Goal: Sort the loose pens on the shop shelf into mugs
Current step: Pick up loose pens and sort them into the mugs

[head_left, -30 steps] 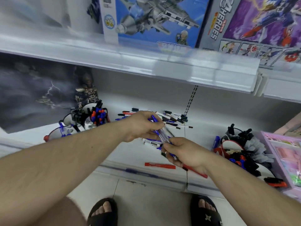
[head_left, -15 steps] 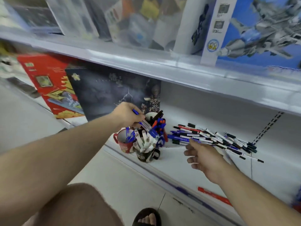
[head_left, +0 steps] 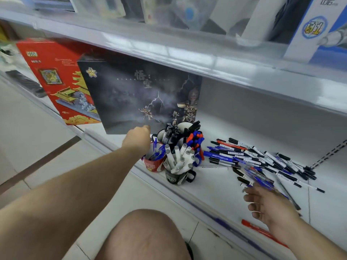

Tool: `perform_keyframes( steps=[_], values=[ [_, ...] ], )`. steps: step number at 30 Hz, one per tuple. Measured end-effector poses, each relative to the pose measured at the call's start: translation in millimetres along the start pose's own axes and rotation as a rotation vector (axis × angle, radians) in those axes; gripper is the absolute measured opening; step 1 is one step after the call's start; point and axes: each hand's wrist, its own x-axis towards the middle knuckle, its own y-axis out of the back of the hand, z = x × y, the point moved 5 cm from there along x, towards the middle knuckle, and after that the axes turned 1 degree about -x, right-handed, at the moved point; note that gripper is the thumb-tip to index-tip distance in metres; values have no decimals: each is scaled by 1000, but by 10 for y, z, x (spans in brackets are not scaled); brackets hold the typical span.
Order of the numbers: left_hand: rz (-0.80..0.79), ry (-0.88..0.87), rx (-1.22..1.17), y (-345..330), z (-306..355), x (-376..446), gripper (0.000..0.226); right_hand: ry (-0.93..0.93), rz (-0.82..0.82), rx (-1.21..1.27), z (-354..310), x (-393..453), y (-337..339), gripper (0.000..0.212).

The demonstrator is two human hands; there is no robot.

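Two bare hands work apart over a white metal shop shelf. The left hand, fingers curled and holding nothing visible, hovers just above the rim of a red ceramic mug that contains blue pens. At 3 o'clock of the red mug, touching or nearly so, stands a black mug filled with white-barrelled grey-capped markers; at 12 o'clock of that stand further mugs with black markers and red-and-blue pens. At 3 o'clock of the mugs lies a loose heap of black-capped and blue-capped pens. The right hand, at 5 o'clock of the heap, grips a blurred bundle of clear-barrelled blue pens. A dark grey toy box stands at 11 o'clock of the mugs.
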Motion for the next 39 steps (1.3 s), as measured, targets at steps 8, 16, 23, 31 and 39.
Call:
perform_keyframes(
  steps=[8, 16, 23, 31, 39],
  values=[
    [119, -33, -80, 21, 123, 364, 13, -64, 120, 31, 174, 67, 411, 30],
    [-182, -69, 129, -529, 143, 149, 29, -85, 147, 30, 230, 109, 456, 30],
    [-408, -111, 80, -670, 254, -57, 82, -22, 174, 34, 127, 147, 677, 32],
    [-189, -286, -128, -74, 1157, -181, 90, -20, 255, 51, 130, 44, 1089, 27],
    [-239, -912, 199, -295, 2627, -949, 65, 11, 362, -192, 248, 181, 1742, 20]
  ],
)
